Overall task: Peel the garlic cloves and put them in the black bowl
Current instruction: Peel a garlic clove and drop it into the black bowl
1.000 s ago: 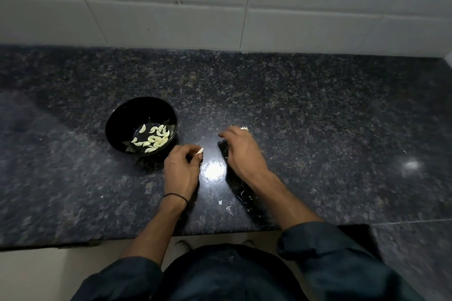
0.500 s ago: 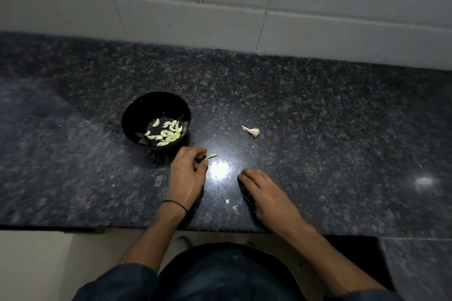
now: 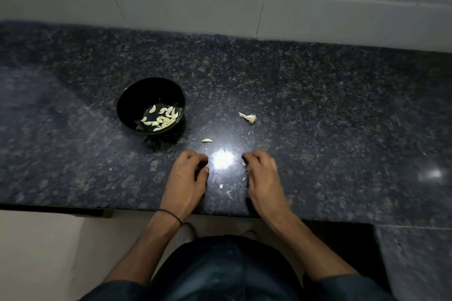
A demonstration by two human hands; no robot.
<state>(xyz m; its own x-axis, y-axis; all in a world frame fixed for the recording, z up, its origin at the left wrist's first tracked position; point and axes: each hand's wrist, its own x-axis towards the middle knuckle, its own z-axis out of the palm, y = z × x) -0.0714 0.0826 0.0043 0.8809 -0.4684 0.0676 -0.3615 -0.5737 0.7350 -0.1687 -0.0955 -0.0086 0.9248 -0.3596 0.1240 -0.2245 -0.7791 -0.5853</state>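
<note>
— What are the hands doing?
— On my screen the left hand [image 3: 188, 178] rests on the counter [image 3: 318, 105], its fingers curled under, and I see nothing in it. The right hand [image 3: 261, 173] is curled too. A pale scrap [image 3: 243, 162] sits at its fingertips, but I cannot tell if it holds it.
— And the garlic?
— One pale clove [image 3: 207, 140] lies just beyond the left hand, near the black bowl [image 3: 137, 95]. Many peeled cloves [image 3: 163, 118] lie inside the bowl.
</note>
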